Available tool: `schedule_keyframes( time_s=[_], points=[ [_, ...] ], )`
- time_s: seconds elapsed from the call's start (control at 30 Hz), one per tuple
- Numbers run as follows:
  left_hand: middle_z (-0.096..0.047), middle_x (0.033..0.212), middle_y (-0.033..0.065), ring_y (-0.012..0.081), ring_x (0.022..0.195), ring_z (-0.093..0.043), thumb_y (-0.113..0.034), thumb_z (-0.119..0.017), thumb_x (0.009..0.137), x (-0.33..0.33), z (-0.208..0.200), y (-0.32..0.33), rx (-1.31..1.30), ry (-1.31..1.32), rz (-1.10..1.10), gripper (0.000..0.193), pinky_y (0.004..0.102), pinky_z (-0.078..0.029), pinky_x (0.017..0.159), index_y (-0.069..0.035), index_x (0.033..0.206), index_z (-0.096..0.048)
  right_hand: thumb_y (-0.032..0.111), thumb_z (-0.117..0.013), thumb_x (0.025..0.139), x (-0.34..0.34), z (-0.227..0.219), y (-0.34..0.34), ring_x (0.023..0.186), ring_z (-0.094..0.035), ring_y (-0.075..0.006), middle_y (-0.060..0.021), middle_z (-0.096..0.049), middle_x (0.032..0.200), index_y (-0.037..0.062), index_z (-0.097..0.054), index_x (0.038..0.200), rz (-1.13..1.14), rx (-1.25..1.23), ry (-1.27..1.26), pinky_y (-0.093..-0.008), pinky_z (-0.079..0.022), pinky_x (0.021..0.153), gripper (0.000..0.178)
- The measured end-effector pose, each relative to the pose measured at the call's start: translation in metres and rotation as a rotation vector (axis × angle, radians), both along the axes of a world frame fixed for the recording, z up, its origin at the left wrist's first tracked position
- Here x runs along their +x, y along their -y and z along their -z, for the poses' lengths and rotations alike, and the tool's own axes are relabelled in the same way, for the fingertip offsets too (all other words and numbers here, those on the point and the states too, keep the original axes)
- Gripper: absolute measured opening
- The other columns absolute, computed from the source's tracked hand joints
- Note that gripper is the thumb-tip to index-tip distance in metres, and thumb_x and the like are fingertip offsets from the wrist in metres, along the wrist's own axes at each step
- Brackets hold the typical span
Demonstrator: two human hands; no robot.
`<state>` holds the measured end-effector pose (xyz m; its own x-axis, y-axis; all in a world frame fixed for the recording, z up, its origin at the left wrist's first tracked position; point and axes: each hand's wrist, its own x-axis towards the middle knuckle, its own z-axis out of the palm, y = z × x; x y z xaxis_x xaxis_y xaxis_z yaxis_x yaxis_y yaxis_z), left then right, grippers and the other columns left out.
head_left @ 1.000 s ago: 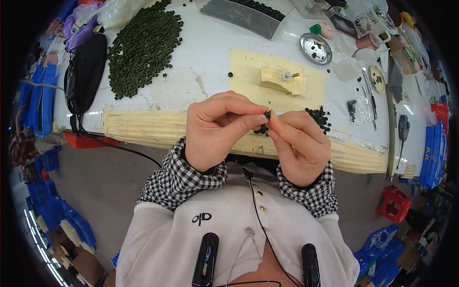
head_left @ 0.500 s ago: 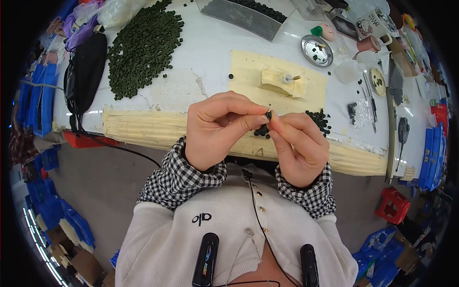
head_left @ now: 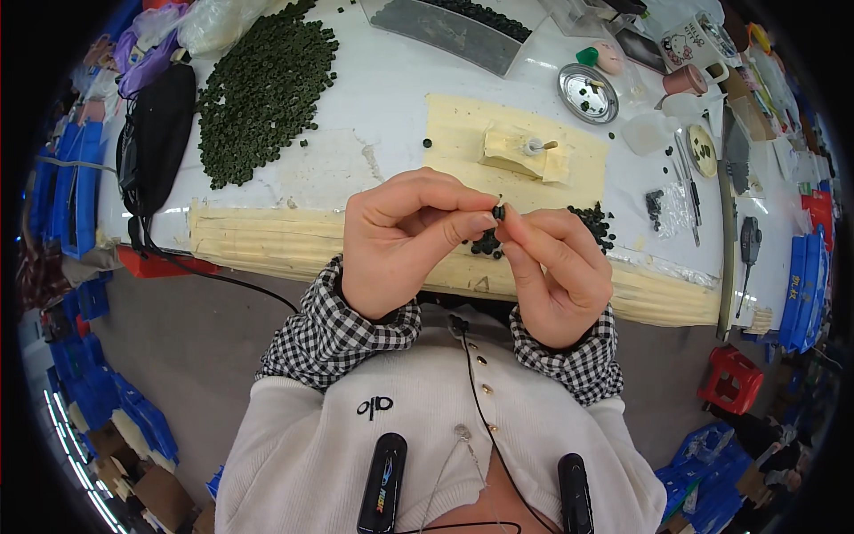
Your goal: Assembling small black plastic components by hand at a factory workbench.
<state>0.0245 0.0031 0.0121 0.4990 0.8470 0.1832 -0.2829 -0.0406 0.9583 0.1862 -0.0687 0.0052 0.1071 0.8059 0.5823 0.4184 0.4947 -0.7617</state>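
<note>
Between the fingertips of both hands is a small dark round part [head_left: 499,214], too small to tell its exact kind. My left hand [head_left: 409,231] pinches it from the left with thumb and forefinger. From the right, my right hand [head_left: 556,262] has its thumb and forefinger closed on the same part. Below the fingertips, partly hidden by my hands, lies a small cluster of similar dark parts [head_left: 486,243]. More of them form a little pile [head_left: 596,227] just past my right hand. A yellow-wrapped block [head_left: 520,158] with a short peg stands beyond my hands on a yellow sheet [head_left: 454,120].
A wide heap of small dark green pieces [head_left: 262,98] covers the far left of the white table. A grey tray [head_left: 445,36] of dark parts stands at the back. At right are a round metal dish [head_left: 588,93], tweezers [head_left: 689,187] and a white mug [head_left: 689,49].
Both hands keep their pinch on the small dark part, which shows slightly more between the fingertips now. Otherwise the scene looks nearly the same.
</note>
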Motion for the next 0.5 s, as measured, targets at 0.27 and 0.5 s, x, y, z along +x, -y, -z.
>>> schedule_keyframes(
  time_s=[0.27, 0.5],
  points=[
    [-0.066, 0.095, 0.0121, 0.0145, 0.085, -0.065, 0.008, -0.066, 0.083, -0.0008, -0.0001, -0.0012, 0.008, -0.017, 0.006, 0.016, 0.0235, -0.053, 0.075, 0.005, 0.098, -0.068, -0.009, -0.068, 0.079, 0.0010, -0.0005, -0.0005, 0.074, -0.060, -0.0171, -0.0106, -0.063, 0.091, -0.0007, -0.067, 0.112, -0.009, -0.006, 0.012, -0.0243, -0.048, 0.062, 0.034],
    [-0.066, 0.095, 0.0119, 0.0139, 0.084, -0.065, 0.008, -0.065, 0.083, 0.0001, 0.0008, -0.0004, 0.005, -0.019, -0.006, 0.015, 0.0235, -0.053, 0.075, 0.005, 0.098, -0.068, -0.009, -0.069, 0.078, 0.0010, -0.0001, -0.0011, 0.074, -0.060, -0.0177, -0.0107, -0.063, 0.091, -0.0004, -0.067, 0.113, -0.008, 0.006, 0.030, -0.0249, -0.049, 0.064, 0.036]
  ],
)
